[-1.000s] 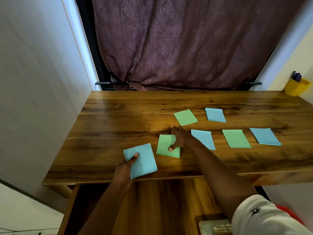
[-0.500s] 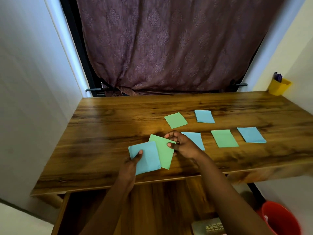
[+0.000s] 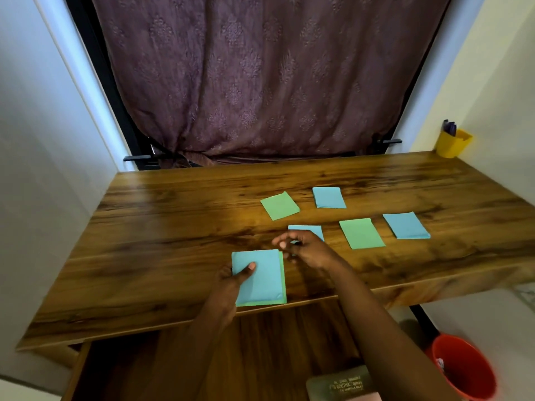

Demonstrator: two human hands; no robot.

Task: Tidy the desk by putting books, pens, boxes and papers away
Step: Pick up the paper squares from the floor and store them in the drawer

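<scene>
Blue paper [image 3: 259, 277] sits under my left thumb, my left hand [image 3: 228, 287] gripping a small stack at the near desk [image 3: 162, 244] edge. The green sheet [image 3: 282, 280] I was sliding over half a second ago now lies beneath it, only its edges showing. My right hand [image 3: 304, 250] has let go and hovers, fingers loosely curled and holding nothing, over another blue sheet [image 3: 307, 230]. Four more papers lie beyond, apart.
</scene>
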